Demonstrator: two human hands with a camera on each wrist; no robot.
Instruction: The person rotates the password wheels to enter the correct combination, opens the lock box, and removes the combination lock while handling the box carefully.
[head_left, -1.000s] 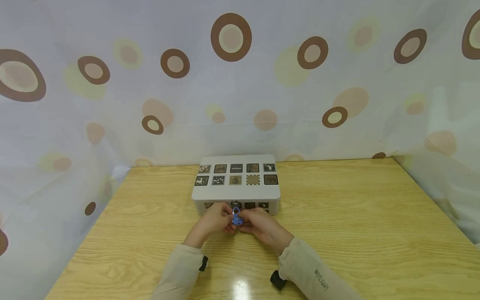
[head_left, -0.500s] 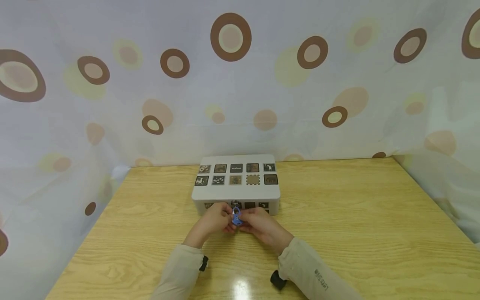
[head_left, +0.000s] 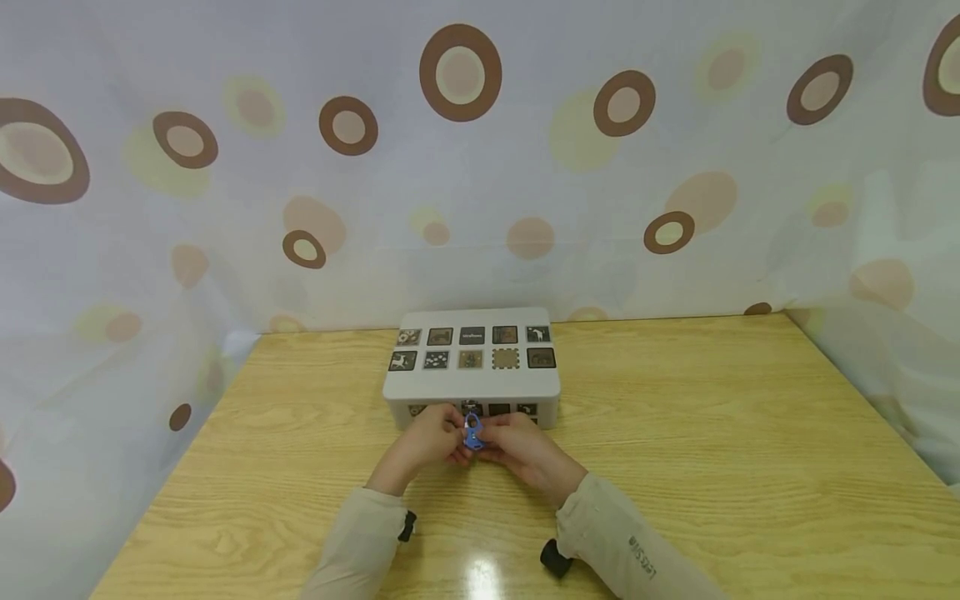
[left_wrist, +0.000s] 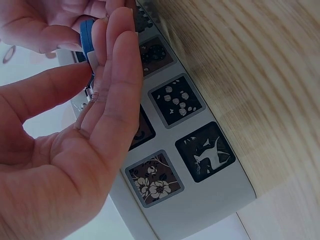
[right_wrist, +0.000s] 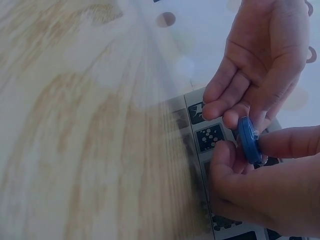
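A small blue padlock (head_left: 473, 438) is held at the front of a white box (head_left: 472, 385), just below its metal latch (head_left: 470, 407). My left hand (head_left: 429, 435) pinches the padlock's left side between thumb and fingers. From the other side, my right hand (head_left: 527, 450) grips it, the thumb lying on its face and curled fingers behind. Seen edge-on in the left wrist view, the padlock (left_wrist: 86, 37) sits between both hands' fingertips. The right wrist view shows the padlock (right_wrist: 247, 140) under the right thumb. Whether its shackle passes through the latch cannot be told.
The box has dark picture squares on its lid and front. It stands near the back edge of a wooden table (head_left: 675, 433), with a dotted curtain (head_left: 480, 183) behind and at both sides. Black wrist mounts (head_left: 557, 558) hang under the sleeves.
The blue padlock has turned slightly between the fingers. Both hands and the box stay in almost the same place.
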